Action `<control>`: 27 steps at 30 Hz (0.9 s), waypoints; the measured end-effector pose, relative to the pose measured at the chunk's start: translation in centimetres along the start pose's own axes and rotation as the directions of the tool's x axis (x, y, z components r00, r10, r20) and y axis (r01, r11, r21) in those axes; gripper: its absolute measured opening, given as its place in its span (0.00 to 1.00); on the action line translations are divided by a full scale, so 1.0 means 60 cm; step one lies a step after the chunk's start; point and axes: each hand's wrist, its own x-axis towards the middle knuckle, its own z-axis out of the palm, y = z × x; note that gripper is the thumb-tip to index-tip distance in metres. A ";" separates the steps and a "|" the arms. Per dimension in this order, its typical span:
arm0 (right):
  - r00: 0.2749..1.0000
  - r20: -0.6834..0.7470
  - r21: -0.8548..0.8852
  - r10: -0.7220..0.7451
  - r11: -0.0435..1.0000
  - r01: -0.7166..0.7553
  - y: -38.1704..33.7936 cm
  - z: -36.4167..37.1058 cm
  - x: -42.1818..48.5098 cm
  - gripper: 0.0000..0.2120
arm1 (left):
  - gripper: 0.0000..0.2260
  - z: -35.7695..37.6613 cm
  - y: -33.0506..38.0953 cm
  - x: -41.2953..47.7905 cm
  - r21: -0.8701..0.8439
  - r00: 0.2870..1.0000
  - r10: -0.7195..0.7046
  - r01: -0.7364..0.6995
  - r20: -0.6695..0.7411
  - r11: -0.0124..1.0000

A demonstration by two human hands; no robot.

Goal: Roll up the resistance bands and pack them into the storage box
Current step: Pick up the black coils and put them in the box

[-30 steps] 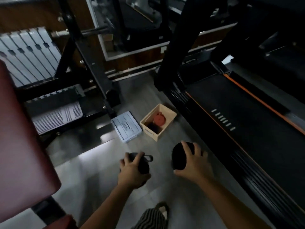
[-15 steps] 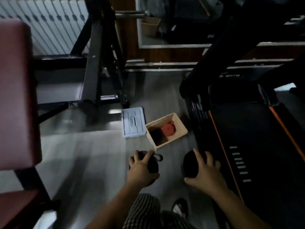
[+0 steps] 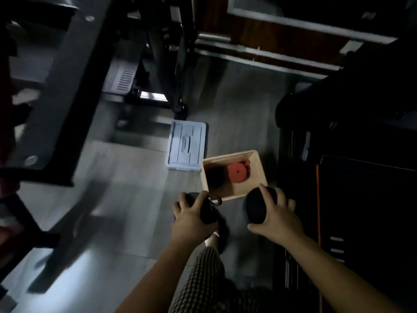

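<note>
Far left: dark frame of gym equipment [image 3: 67,86], blurred. Centre-left: blue-grey lid [image 3: 187,149], lying flat on the floor just beside the far-left corner of the storage box [image 3: 233,195], presumably set aside to keep the box open for packing. My left hand [image 3: 194,219] curls over one rolled black band [image 3: 208,212], fingers clamped so the coil cannot spring loose; a short end loops out toward the box. Inside the box: a black roll [image 3: 215,176] and a red roll [image 3: 238,172], side by side. My right hand [image 3: 277,218] cups a second black roll [image 3: 253,208], fingers wrapped over its top. Far right: treadmill [image 3: 361,199]. Compared with half a second ago, both hands have closed in on the near rim; grips unchanged.
</note>
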 end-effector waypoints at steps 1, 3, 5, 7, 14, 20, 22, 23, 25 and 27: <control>1.000 -0.002 0.008 -0.005 1.000 0.005 0.003 0.000 0.033 0.51 | 0.36 0.009 0.011 0.033 0.001 1.000 0.001 -0.001 0.013 1.000; 1.000 0.008 0.014 -0.008 1.000 0.008 0.010 0.005 0.094 0.51 | 0.36 0.034 0.030 0.098 0.045 0.999 0.010 -0.012 0.039 0.999; 1.000 0.008 0.025 0.010 1.000 -0.010 0.020 0.012 0.142 0.52 | 0.37 0.060 0.045 0.158 0.107 0.997 0.018 -0.026 0.069 0.994; 0.999 0.005 0.061 0.040 0.997 -0.040 0.035 0.026 0.187 0.51 | 0.37 0.093 0.052 0.223 0.157 0.996 0.020 -0.035 0.092 0.987; 0.997 0.029 0.127 0.070 0.989 -0.073 0.101 0.131 0.351 0.54 | 0.38 0.229 0.034 0.439 0.300 0.980 -0.016 -0.046 0.199 0.953; 1.000 0.009 0.096 -0.028 0.995 0.027 0.149 0.234 0.528 0.50 | 0.35 0.361 -0.007 0.614 0.345 0.982 -0.095 0.033 0.163 0.938; 0.997 0.023 0.076 -0.072 0.995 0.070 0.163 0.262 0.587 0.51 | 0.33 0.402 -0.022 0.667 0.313 0.983 -0.119 0.070 0.140 0.947; 0.995 0.026 0.060 -0.101 0.993 0.099 0.171 0.275 0.615 0.52 | 0.33 0.422 -0.027 0.691 0.295 0.983 -0.134 0.092 0.127 0.951; 0.990 0.057 0.027 -0.128 0.992 0.127 0.180 0.295 0.665 0.53 | 0.33 0.461 -0.038 0.734 0.244 0.979 -0.178 0.150 0.099 0.958; 0.984 0.121 -0.020 -0.128 0.991 0.132 0.183 0.313 0.705 0.53 | 0.33 0.495 -0.052 0.773 0.161 0.968 -0.240 0.227 0.071 0.961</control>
